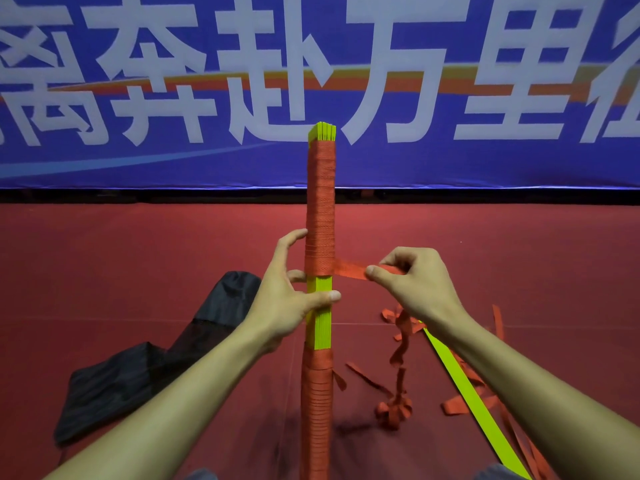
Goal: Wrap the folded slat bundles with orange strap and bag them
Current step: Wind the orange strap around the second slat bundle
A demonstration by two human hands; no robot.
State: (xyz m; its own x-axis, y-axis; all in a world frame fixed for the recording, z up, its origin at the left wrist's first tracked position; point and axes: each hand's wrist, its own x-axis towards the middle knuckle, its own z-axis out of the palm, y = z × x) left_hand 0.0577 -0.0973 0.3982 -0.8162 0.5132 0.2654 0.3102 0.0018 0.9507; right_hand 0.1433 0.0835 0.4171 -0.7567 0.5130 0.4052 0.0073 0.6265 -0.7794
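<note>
A tall bundle of yellow-green slats [319, 320] stands upright in the middle of the view. Orange strap [320, 209] is wound round its upper part, and another wound band covers its lower part. A bare yellow stretch shows between them. My left hand [287, 299] grips the bundle at that bare stretch, thumb across the front. My right hand [415, 282] pinches the free length of orange strap [349, 270], pulled taut to the right from the lower edge of the upper winding. A black bag [138, 368] lies on the floor at the left.
Loose orange strap [398, 358] lies tangled on the red floor [138, 265] at the right, beside a single yellow-green slat [464, 382] lying diagonally. A blue banner [485, 157] with white characters hangs across the back.
</note>
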